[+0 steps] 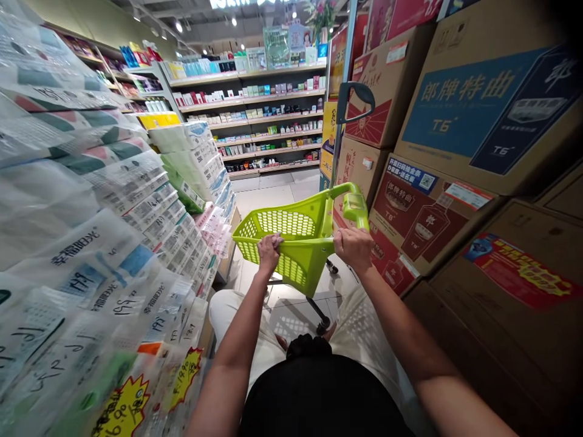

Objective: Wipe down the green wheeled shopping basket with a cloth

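Note:
A lime-green shopping cart (310, 261) with a perforated basket stands right in front of me, turned sideways. My left hand (268, 255) is closed at the near rim of the basket, and a small crumpled greyish cloth (276, 239) shows at its fingers. Whether the fingers also grip the rim is hard to see. Farther right, my right hand (355, 247) is wrapped round the cart's frame by the handle end, below the green handle (357, 209). The visible part of the basket's inside shows no goods.
Wrapped tissue packs (150, 200) are piled high on the left. Stacked cardboard cartons (455, 115) wall in the right side. A dark handle on a metal pole (339, 121) stands beyond the cart. Shelves of small boxes (255, 91) span the back, past a tiled floor (277, 188).

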`<state>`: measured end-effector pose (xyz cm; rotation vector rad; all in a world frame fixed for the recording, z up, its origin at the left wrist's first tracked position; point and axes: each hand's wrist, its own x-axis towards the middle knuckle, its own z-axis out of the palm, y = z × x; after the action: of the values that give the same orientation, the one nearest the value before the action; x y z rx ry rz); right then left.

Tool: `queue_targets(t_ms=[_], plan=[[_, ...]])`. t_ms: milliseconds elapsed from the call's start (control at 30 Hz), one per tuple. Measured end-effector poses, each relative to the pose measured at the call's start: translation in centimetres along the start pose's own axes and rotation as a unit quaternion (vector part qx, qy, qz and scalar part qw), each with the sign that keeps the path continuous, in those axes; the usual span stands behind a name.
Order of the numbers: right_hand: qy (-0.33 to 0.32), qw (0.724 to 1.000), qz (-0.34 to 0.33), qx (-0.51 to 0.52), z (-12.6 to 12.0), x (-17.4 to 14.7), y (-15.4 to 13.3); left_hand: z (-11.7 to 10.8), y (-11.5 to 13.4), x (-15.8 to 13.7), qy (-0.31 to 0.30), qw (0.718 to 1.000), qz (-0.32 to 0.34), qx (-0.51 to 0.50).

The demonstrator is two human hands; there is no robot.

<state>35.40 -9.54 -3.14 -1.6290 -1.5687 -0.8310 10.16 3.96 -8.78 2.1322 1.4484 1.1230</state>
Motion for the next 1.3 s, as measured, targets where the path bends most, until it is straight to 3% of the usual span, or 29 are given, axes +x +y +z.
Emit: queue_targets(t_ms=[67, 133, 300, 400, 533, 600, 667, 800, 867, 933, 1033, 1167, 1300], plan=[[0.005, 1.000, 0.006, 0.003, 0.2, 0.0, -0.4, -0.6, -0.1, 0.2, 0.011, 0.999, -0.035, 0.008], [0.012, 1.000, 0.021, 0.009, 0.6, 0.0, -0.8, -0.2, 1.2, -0.4, -0.003, 1.000, -0.030, -0.010], [0.008, 0.999, 0.023, 0.023, 1.0, 0.0, -0.7, 1.9, 4.8, -2.1, -0.028, 0.995, 0.087, -0.047], [-0.005, 1.000, 0.005, 0.029, 0.7, 0.1, -0.2, 0.7, 3.4, -1.3, -0.058, 0.993, 0.095, -0.033], [-0.001, 1.000, 0.005, 0.026, 0.6, 0.1, -0.2, -1.9, -0.1, 0.7, -0.040, 0.999, 0.011, 0.018], [0.009, 1.000, 0.013, 0.027, 0.8, 0.1, -0.4, -2.2, -0.2, 1.1, -0.029, 0.999, -0.021, 0.033], [0.014, 0.999, 0.018, 0.027, 1.0, 0.1, -0.6, -1.4, 1.3, 0.6, -0.040, 0.999, -0.009, 0.025], [0.010, 1.000, 0.015, 0.021, 1.1, 0.1, -0.3, 1.4, 5.7, -1.3, -0.055, 0.994, 0.085, -0.042], [0.005, 1.000, 0.008, 0.028, 1.1, 0.1, 0.1, 2.1, 6.4, -1.8, -0.056, 0.990, 0.115, -0.063], [0.002, 1.000, -0.003, 0.031, 1.0, 0.1, 0.6, 1.8, 5.3, -1.7, -0.062, 0.989, 0.121, -0.059], [0.010, 1.000, -0.021, 0.019, 0.9, 0.0, 1.1, 0.3, 1.7, -0.7, -0.056, 0.994, 0.098, -0.009], [0.023, 0.999, -0.026, -0.001, 1.0, 0.0, 1.4, -2.9, -3.4, 1.3, -0.034, 0.997, 0.019, 0.070], [0.023, 0.999, -0.023, -0.008, 1.0, 0.1, 1.2, -4.5, -5.7, 2.9, 0.021, 0.993, -0.052, 0.099]])
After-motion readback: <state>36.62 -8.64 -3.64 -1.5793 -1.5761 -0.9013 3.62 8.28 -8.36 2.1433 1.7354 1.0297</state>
